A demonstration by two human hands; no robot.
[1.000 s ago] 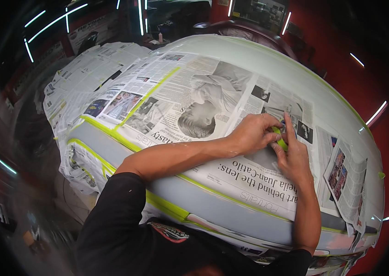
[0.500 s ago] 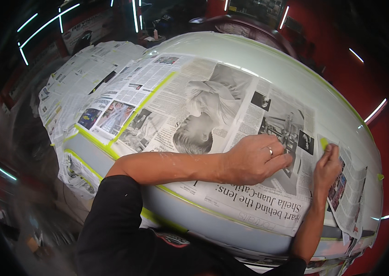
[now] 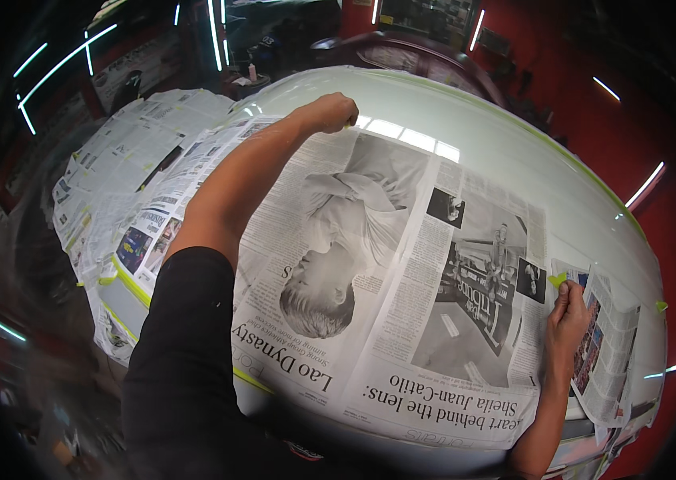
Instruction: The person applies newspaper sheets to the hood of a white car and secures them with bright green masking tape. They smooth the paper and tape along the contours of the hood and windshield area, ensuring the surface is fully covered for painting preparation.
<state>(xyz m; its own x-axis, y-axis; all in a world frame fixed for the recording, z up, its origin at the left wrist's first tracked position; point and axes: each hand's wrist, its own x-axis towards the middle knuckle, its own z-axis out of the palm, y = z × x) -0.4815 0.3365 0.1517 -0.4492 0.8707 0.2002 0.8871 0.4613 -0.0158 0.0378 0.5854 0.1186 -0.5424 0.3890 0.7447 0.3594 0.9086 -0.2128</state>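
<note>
A large newspaper sheet [image 3: 378, 328] lies over a pale, curved vehicle panel [image 3: 402, 100]. My left hand [image 3: 330, 114] reaches across to the sheet's far left corner. Its fingers are closed, with a yellowish fleck at their tips; what they grip is mostly hidden. At the sheet's right edge, my right hand [image 3: 568, 316] is closed, thumb up, on a short piece of yellow-green masking tape [image 3: 558, 280]. Just right of that hand, a smaller newspaper piece [image 3: 614, 352] hangs over the panel's side.
More newspaper [image 3: 146, 132] covers the surface at the left, edged with yellow-green tape [image 3: 131, 282]. A tape line [image 3: 530, 128] follows the panel's far edge. Behind stand a dark red car [image 3: 414, 56] and a pink-white bottle [image 3: 252, 72]. Red walls [image 3: 634, 136] lie to the right.
My left hand has swung from the middle of the sheet to its far left corner. My right hand has shifted slightly down, staying at the right edge with the tape.
</note>
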